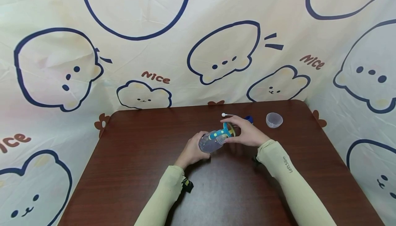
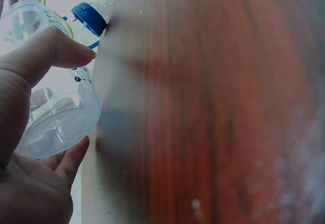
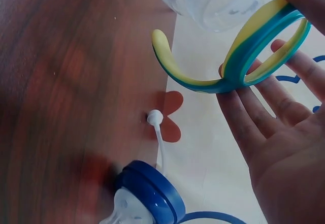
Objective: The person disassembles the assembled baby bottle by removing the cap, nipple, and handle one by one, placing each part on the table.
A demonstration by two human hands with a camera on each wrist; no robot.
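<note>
One left hand's wrapped round a tilted baby bottle over the table, then a teal-and-yellow handle ring by the bottle's mouth, pinched in the right hand; behind that, a blue-collared nipple, and a clear cup's furthest right.

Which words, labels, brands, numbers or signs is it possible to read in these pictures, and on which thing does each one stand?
"Nice": twice in full on the printed cloth.
"ice": on the same cloth, cut off at the head view's left edge.
"Letsslim", probably: small, on the right sleeve.
Dark marks on the bottle: too blurred to read.
</note>
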